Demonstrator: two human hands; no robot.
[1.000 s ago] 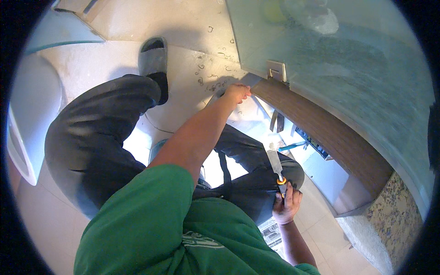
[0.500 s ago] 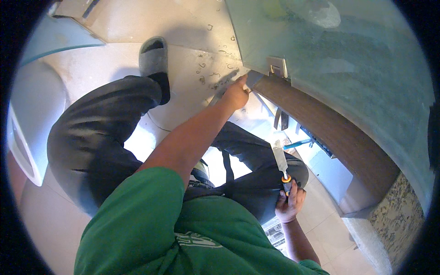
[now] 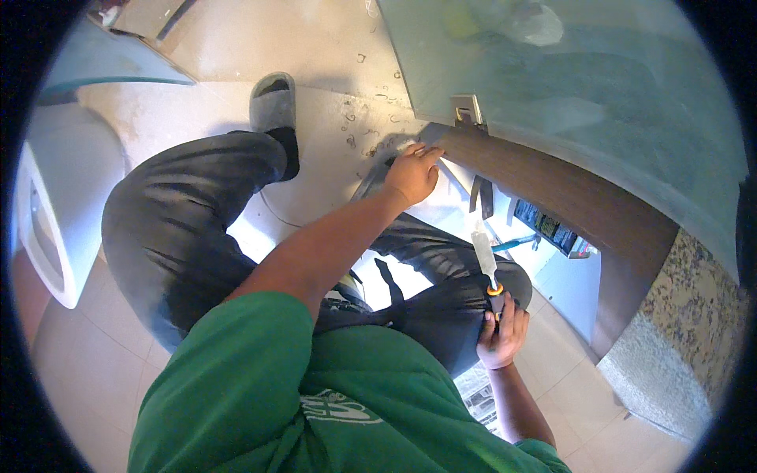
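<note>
Right hand (image 3: 501, 335) grips a putty knife (image 3: 486, 256) by its dark handle with an orange collar, pale flat blade pointing up toward the brown wood panel's (image 3: 552, 185) lower edge. Left hand (image 3: 410, 172) presses that panel's end.

A white toilet (image 3: 55, 213) sits at the left on pale floor tiles (image 3: 79, 370). A grey slipper (image 3: 273, 102) rests on the floor near scattered curly shavings (image 3: 371, 126), and a speckled stone counter (image 3: 694, 315) stands at the right
</note>
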